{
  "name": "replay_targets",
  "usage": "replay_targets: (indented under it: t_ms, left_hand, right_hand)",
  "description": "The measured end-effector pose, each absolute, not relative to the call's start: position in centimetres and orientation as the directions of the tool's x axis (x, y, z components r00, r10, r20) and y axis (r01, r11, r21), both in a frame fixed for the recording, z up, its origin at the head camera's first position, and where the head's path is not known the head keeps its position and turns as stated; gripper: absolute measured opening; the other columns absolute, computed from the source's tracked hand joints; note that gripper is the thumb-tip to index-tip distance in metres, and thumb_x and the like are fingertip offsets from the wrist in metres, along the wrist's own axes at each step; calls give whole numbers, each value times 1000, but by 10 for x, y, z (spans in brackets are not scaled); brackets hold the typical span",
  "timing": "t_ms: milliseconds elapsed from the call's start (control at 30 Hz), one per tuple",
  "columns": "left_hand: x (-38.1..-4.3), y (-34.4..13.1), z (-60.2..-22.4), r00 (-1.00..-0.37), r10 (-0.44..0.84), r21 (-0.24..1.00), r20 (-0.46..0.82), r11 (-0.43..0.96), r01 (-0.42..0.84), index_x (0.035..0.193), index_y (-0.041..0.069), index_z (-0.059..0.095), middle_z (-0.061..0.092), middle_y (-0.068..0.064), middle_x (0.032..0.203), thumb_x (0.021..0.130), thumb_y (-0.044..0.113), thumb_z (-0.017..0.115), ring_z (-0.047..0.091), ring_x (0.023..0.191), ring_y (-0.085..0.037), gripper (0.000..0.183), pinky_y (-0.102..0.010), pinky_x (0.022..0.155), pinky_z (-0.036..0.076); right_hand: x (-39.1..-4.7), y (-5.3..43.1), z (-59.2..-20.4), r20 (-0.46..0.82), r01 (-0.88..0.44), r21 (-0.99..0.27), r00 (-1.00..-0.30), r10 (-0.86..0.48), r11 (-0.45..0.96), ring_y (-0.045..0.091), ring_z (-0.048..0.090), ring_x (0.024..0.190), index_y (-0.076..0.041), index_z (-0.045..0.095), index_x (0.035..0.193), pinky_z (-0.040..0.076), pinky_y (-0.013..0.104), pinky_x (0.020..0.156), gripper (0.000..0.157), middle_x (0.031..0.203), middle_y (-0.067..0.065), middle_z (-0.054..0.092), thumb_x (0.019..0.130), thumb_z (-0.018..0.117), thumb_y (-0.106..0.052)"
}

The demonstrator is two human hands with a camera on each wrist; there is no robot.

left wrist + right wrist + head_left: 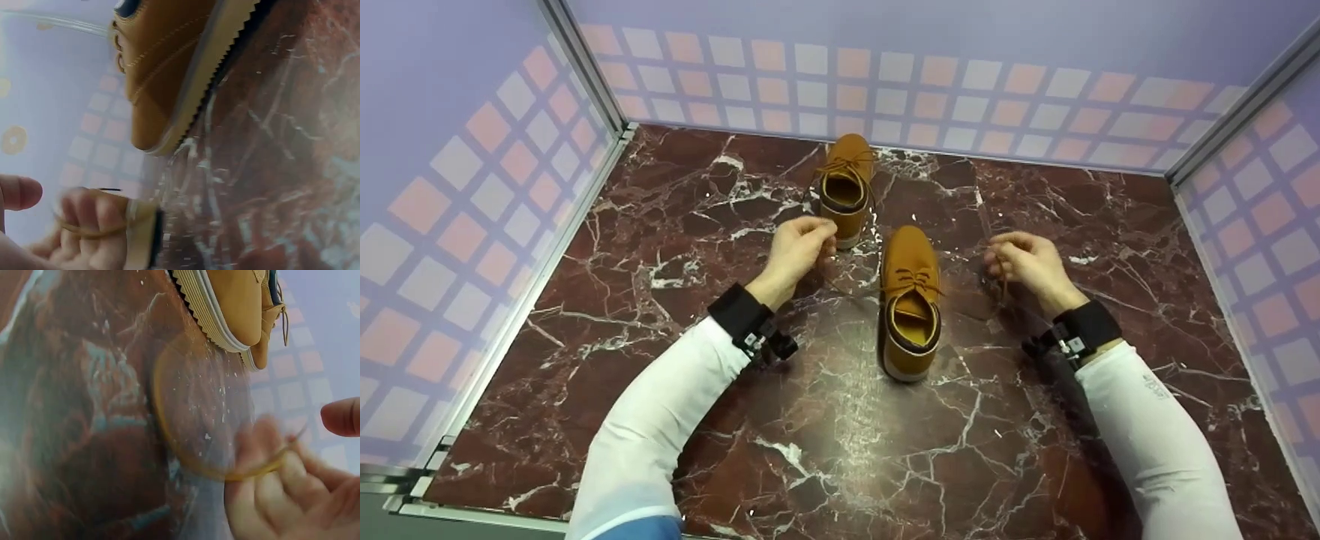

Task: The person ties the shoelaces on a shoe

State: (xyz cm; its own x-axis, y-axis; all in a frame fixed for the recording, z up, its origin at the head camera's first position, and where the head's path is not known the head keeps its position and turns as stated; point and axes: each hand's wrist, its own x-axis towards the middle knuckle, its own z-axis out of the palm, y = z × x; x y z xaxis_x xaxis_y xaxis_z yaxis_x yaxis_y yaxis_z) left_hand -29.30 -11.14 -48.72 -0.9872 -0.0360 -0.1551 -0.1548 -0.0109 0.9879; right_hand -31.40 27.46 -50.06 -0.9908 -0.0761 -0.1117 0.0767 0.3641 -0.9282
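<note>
A tan lace-up shoe (910, 251) stands on the floor between the hands, toe pointing away, its laces crossed through the eyelets. To its left, my left hand (799, 251) holds one lace, which lies across the curled fingers in the left wrist view. On the other side my right hand (1027, 266) grips a lace (160, 396) that bows in a wide loop and crosses its bent fingers. Both thumbs stand off from the fingers in the wrist views. The matching shoe (851, 150) is farther back, just beyond the left hand, with a bow across its front.
Dark red marbled flooring (682, 375) with white veins lies under everything. Lilac panels with pink and white squares (769, 90) enclose the back and both sides, joined by metal corner posts (585, 64).
</note>
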Motion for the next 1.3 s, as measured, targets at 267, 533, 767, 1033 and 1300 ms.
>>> replay_targets:
  t_ms: [267,533,767,1033,1300]
  left_hand:
    - [-269,-93,-475,-966,184,783,181,568,254,141,4,72,71,-20,150,97,21,77,58,147,-40,47,-58,135,35]
    - [-264,-69,-473,-864,484,608,135,648,458,114,15,87,87,-7,120,99,26,79,74,125,-34,20,-71,135,30]
    - [-262,-68,-477,-841,520,652,150,587,479,111,9,87,85,-10,114,99,18,81,78,109,-32,16,-47,103,61]
    - [-264,-63,-485,-812,564,568,153,622,539,105,6,79,79,-12,113,105,12,72,76,108,-33,9,-48,102,63]
    - [-266,-76,-483,-820,572,707,-15,586,396,112,2,77,83,-13,97,111,12,67,73,78,-14,14,-30,76,62]
  right_hand:
    - [-292,250,-495,280,-340,-672,-939,-199,658,31,76,91,-1,82,122,54,22,82,27,120,22,84,95,76,-5]
    - [-275,219,-492,71,-384,-612,-897,-436,691,27,84,91,-4,86,113,67,36,83,20,106,14,88,96,79,-15]
    - [-273,215,-491,109,-421,-564,-891,-441,711,23,81,86,-9,90,105,62,35,80,16,99,9,89,92,80,-13]
    - [-269,223,-491,154,-474,-497,-872,-464,727,25,81,78,-11,91,103,66,46,77,13,96,10,89,93,85,-9]
    - [-270,230,-490,49,-455,-555,-854,-519,696,11,66,68,-7,88,96,53,26,67,8,87,10,84,99,81,-10]
